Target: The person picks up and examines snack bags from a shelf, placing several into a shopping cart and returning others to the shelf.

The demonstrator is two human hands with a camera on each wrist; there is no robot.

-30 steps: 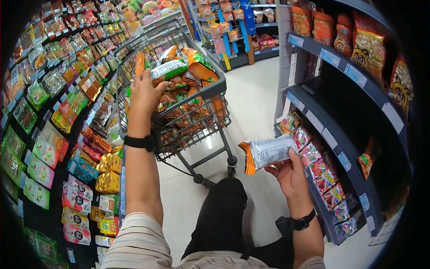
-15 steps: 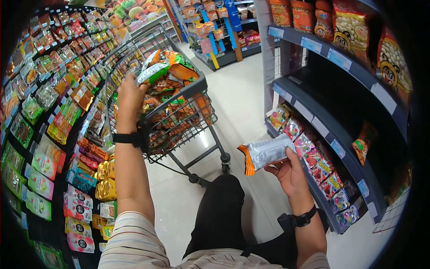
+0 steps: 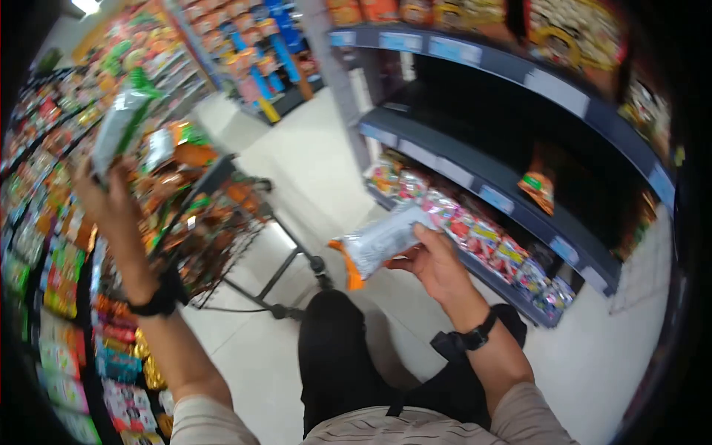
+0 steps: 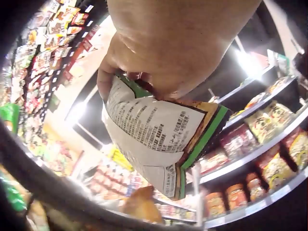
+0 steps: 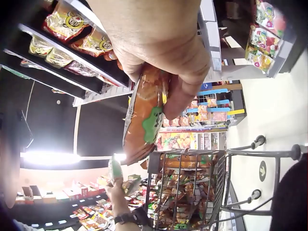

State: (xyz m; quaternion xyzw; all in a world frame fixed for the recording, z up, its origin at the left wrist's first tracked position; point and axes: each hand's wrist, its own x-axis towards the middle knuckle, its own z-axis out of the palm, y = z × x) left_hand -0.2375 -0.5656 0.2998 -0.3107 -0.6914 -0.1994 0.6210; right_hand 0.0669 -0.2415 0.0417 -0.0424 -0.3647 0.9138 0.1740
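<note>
In the head view my left hand (image 3: 111, 196) pinches the lower end of a snack bag (image 3: 122, 122) with a white back and green edges, held up above the cart. The left wrist view shows the printed back of that bag (image 4: 149, 127) below my fingers. My right hand (image 3: 437, 259) grips an orange snack bag (image 3: 386, 237) by one end, its silver back facing up. Its orange front with a green patch (image 5: 147, 118) shows in the right wrist view. The shopping cart (image 3: 196, 200) at left holds a heap of similar orange and green bags (image 3: 196, 144).
At right stands a dark shelf unit (image 3: 445, 144); a single orange bag (image 3: 538, 189) lies on its middle level. Small colourful packets (image 3: 482, 237) fill the bottom level. Packed snack displays (image 3: 59, 297) line the left side. A hanging-goods rack (image 3: 252, 52) stands behind.
My left hand has lifted the white-and-green bag up and left out of the cart's heap. The head view has turned right. My right hand still grips its bag.
</note>
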